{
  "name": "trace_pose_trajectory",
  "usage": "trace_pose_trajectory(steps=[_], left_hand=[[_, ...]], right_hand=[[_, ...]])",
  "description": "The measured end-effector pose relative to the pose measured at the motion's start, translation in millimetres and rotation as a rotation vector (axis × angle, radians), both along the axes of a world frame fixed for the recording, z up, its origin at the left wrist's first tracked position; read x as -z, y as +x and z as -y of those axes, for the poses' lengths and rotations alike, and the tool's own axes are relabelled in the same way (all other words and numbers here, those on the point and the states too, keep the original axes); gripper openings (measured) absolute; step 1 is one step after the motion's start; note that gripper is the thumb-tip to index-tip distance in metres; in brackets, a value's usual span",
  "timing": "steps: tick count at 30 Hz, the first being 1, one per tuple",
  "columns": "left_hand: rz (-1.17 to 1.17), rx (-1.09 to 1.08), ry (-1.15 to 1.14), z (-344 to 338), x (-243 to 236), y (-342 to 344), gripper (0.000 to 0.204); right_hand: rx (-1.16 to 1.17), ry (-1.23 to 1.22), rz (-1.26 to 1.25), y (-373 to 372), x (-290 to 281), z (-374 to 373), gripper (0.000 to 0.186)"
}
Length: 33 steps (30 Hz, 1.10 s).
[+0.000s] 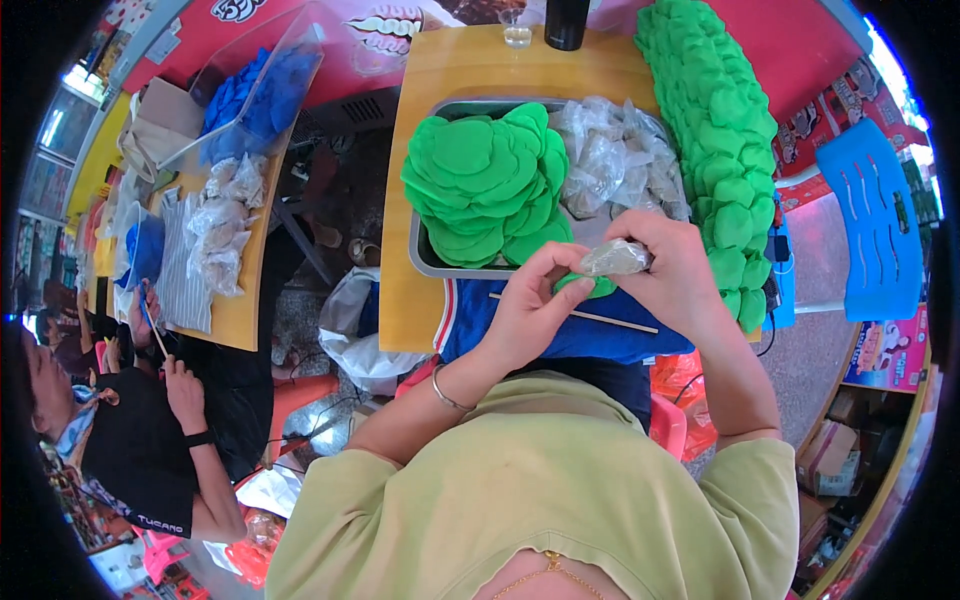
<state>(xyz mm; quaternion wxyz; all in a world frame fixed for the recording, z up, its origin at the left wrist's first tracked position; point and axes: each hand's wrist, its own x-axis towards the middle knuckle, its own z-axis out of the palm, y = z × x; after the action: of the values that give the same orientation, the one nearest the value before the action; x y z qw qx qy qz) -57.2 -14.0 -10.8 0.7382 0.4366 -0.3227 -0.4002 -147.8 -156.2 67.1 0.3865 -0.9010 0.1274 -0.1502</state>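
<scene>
Over the near edge of the tray my two hands are close together. My left hand point(530, 305) pinches a green petal-like piece point(598, 288) between thumb and fingers. My right hand point(672, 262) is closed on a small clear plastic packet with greyish contents point(618, 258), held just above the green piece. Behind them a grey tray point(455, 271) carries a heaped pile of thin rounded green pieces point(475, 165) and several clear plastic packets point(615, 150). A thin wooden stick point(612, 322) lies across the blue cloth point(480, 325) at my lap.
Overlapping green pieces form a long row point(720, 170) along the table's right side. A clear cup point(517, 35) and black bottle point(567, 25) stand at the back. A blue chair point(870, 220) is right. At left, a co-worker point(140, 440) holds a stick beside another table point(235, 310).
</scene>
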Motion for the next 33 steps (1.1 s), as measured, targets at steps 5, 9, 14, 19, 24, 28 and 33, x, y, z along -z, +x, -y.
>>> trace_pose_trajectory(steps=[5, 9, 14, 19, 24, 28, 33], left_hand=[[-0.31, 0.077, 0.061, 0, -9, 10, 0.009], [-0.353, 0.114, 0.095, 6, -8, 6, 0.01], [-0.272, 0.126, 0.056, 3, -16, 6, 0.007], [-0.294, 0.108, 0.079, 5, -8, 4, 0.006], [-0.413, 0.165, 0.043, 5, -11, 7, 0.007], [-0.392, 0.172, 0.036, 8, -15, 5, 0.006], [-0.436, 0.204, 0.038, 8, -16, 13, 0.006]], right_hand=[[-0.137, -0.165, -0.048, -3, 3, 16, 0.019], [-0.129, -0.165, -0.007, -5, 1, 17, 0.02], [-0.132, -0.366, -0.113, -9, 10, 15, 0.014], [-0.211, -0.109, 0.061, -11, 14, 13, 0.028], [-0.27, -0.009, -0.006, -15, 14, 16, 0.029], [-0.046, -0.118, 0.02, -12, 18, 11, 0.026], [-0.121, -0.161, 0.031, -17, 15, 10, 0.022]])
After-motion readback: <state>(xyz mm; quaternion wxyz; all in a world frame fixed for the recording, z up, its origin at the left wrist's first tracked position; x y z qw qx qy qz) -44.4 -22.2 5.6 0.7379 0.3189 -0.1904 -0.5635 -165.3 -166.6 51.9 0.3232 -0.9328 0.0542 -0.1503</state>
